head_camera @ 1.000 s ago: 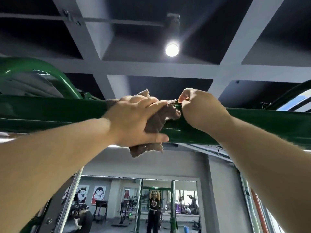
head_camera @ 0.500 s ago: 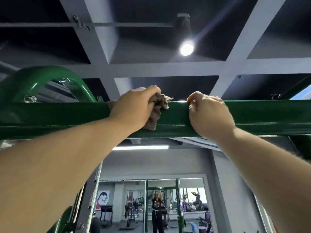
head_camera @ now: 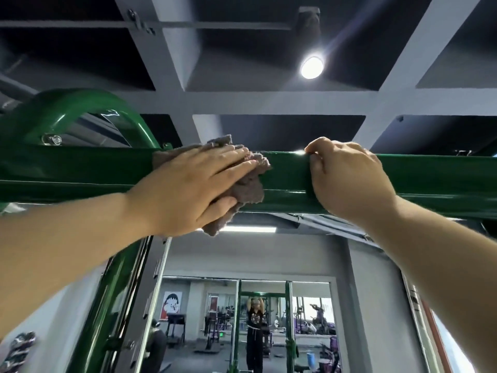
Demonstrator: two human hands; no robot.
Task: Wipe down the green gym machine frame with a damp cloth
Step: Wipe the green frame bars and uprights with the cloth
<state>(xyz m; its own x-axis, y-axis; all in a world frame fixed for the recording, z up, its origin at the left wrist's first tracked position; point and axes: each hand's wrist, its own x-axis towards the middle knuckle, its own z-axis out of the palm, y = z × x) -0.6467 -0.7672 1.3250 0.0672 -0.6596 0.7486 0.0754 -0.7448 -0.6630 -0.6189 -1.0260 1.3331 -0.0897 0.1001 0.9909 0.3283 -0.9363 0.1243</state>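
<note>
A glossy green crossbar (head_camera: 430, 176) of the gym machine runs overhead across the whole view. My left hand (head_camera: 193, 184) lies flat on a brown-grey cloth (head_camera: 247, 189), fingers straight, pressing it against the bar's front face left of centre; my thumb sits under the cloth's lower edge. The cloth pokes out above and below the hand. My right hand (head_camera: 349, 176) is a short way to the right, its fingers curled over the top of the crossbar, holding it.
A curved green tube (head_camera: 80, 109) with a bolt rises at the upper left. Green and chrome uprights (head_camera: 126, 292) drop below the bar on the left. A mirror (head_camera: 269, 324) ahead reflects the gym floor and a person. Grey ceiling beams and a bright lamp (head_camera: 312, 67) are above.
My left hand went from bunching the cloth over the bar's top edge to lying flat with it on the front face. The right hand kept its hold on the bar.
</note>
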